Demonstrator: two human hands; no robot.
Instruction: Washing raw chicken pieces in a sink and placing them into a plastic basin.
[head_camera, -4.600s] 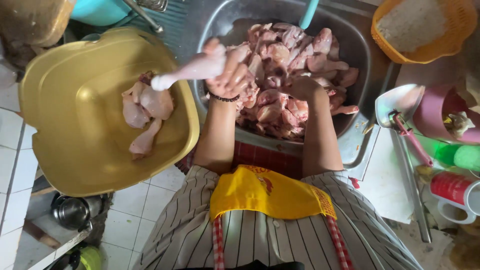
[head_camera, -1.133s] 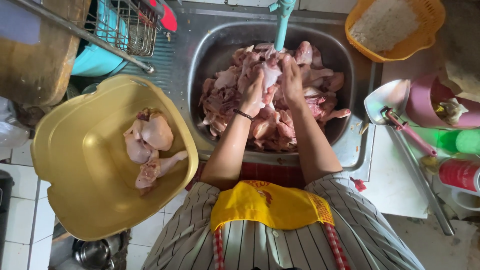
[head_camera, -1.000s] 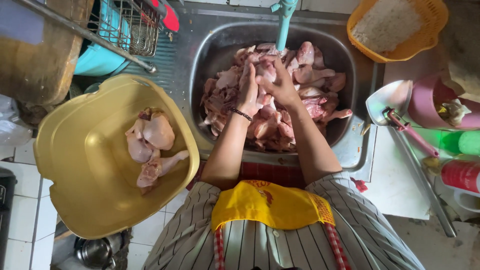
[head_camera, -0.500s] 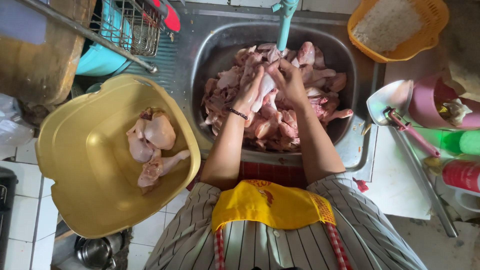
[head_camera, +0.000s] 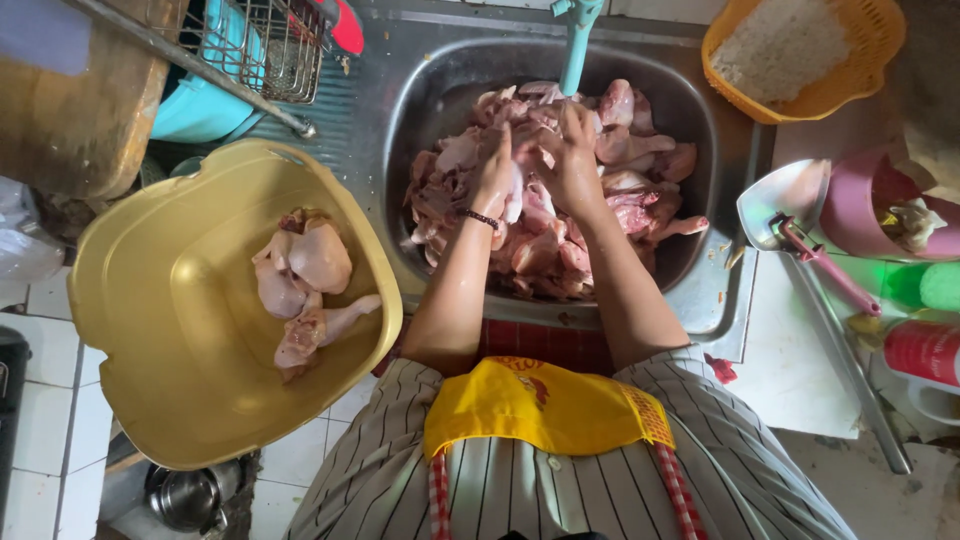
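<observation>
Mostly unsorted: chicken pile vs. basin

Currently approx. four raw pcs lie in the yellow basin (head_camera: 180, 330), left of the steel sink (head_camera: 400, 120); by my judgement the bulk is left. Left hand (head_camera: 497, 180) and right hand (head_camera: 570, 160) are together over the chicken pile (head_camera: 640, 190) inside the sink, fingers curled round one pale chicken piece (head_camera: 516, 192) beneath the tap (head_camera: 577, 40).

1 yellow basin (head_camera: 150, 300) w/ approx. 3 chicken pcs (head_camera: 300, 290), 1 sink (head_camera: 720, 300) of many pcs, 1 orange basket (head_camera: 880, 40).

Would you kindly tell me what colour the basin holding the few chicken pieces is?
Yellow basin, seen in the head view.
</observation>
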